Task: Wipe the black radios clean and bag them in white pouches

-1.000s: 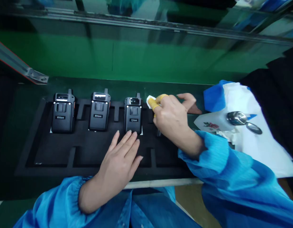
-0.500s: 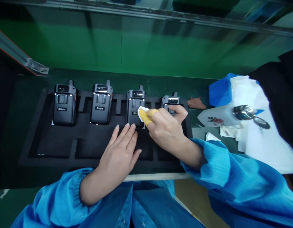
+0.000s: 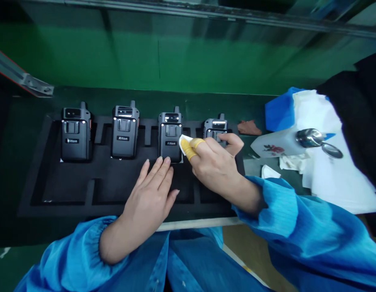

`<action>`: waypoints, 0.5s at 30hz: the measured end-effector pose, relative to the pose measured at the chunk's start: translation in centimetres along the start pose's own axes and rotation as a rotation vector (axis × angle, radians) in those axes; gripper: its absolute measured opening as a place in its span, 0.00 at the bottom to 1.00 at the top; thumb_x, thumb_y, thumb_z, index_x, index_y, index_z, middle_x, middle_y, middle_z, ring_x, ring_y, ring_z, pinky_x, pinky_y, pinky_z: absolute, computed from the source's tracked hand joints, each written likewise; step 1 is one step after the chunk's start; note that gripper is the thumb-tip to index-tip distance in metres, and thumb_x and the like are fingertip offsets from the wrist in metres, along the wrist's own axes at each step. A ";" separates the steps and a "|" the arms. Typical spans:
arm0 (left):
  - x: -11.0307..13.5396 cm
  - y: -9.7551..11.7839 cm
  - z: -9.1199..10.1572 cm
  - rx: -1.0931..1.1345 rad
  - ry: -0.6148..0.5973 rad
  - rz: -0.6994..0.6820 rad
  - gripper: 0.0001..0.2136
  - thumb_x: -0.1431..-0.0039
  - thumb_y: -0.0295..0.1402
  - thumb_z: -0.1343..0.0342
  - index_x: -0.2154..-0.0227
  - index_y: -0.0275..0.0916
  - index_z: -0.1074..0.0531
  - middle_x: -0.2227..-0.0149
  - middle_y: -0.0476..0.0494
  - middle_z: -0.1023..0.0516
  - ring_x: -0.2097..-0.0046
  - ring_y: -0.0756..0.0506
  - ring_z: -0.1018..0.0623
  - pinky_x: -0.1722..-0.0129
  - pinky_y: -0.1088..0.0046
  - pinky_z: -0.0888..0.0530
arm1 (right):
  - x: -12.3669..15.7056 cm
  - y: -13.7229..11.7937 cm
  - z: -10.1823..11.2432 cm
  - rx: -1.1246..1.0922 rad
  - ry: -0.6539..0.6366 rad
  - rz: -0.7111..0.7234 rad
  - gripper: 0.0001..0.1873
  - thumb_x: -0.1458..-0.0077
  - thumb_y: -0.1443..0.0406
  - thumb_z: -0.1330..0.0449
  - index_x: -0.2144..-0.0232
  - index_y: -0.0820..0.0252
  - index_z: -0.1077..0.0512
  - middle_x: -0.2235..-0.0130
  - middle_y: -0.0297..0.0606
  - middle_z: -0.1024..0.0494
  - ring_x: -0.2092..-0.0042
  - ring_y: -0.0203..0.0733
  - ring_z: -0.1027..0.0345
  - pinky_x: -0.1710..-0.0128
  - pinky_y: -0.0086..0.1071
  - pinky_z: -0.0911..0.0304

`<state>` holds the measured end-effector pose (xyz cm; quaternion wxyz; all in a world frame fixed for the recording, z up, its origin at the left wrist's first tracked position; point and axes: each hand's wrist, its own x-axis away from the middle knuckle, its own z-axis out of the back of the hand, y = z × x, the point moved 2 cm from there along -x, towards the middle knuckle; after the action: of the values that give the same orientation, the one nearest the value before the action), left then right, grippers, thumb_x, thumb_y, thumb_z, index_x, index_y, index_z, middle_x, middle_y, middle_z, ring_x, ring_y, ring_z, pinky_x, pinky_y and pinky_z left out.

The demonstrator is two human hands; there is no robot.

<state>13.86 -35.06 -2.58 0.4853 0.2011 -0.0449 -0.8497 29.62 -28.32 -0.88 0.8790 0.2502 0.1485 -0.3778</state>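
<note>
Several black walkie-talkies lie back side up in a row on a black foam tray [image 3: 115, 209]. The third walkie-talkie [image 3: 170, 134] from the left carries a Riton label. Flat at its lower edge rests my left hand [image 3: 153, 192], fingers stretched out and nothing held. My right hand [image 3: 217, 166], with yellow covers on two fingers, pinches a folded white cloth [image 3: 182, 142] by that walkie-talkie's right edge. It partly hides the rightmost walkie-talkie [image 3: 215, 125]. Farther left are the second walkie-talkie [image 3: 124, 138] and the first walkie-talkie [image 3: 75, 140].
At the right lies a whitish bottle [image 3: 275, 144] with a red flower print and a metal cap. Behind it are a blue box [image 3: 279, 109] and white sheets [image 3: 337, 182]. A brown cloth scrap [image 3: 249, 127] is near the tray; a green panel [image 3: 176, 65] rises behind.
My right hand has drawn the white cloth off the third walkie-talkie's label to its right edge, so the whole label shows. My left hand stays put. The view has shifted slightly.
</note>
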 end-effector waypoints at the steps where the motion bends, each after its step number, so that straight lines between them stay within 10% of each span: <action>1: 0.0 0.0 0.0 0.000 -0.003 0.000 0.17 0.35 0.32 0.55 0.50 0.26 0.30 0.43 0.29 0.29 0.41 0.36 0.30 0.41 0.50 0.33 | 0.1 0.2 0.0 0.019 -0.002 -0.029 0.18 0.46 0.76 0.50 0.83 0.59 0.31 0.74 0.35 0.30 0.67 0.37 0.43 0.53 0.41 0.58; 15: 0.1 0.0 0.0 -0.027 -0.004 -0.008 0.17 0.35 0.32 0.53 0.49 0.25 0.31 0.43 0.29 0.29 0.41 0.35 0.30 0.41 0.48 0.33 | -1.8 -1.7 0.0 0.016 0.121 0.008 0.19 0.43 0.76 0.51 0.81 0.59 0.30 0.75 0.33 0.31 0.67 0.37 0.44 0.51 0.41 0.58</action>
<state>13.78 -35.11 -2.57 0.4843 0.1930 -0.0338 -0.8527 27.20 -28.29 -0.61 0.8679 0.2800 0.1974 -0.3597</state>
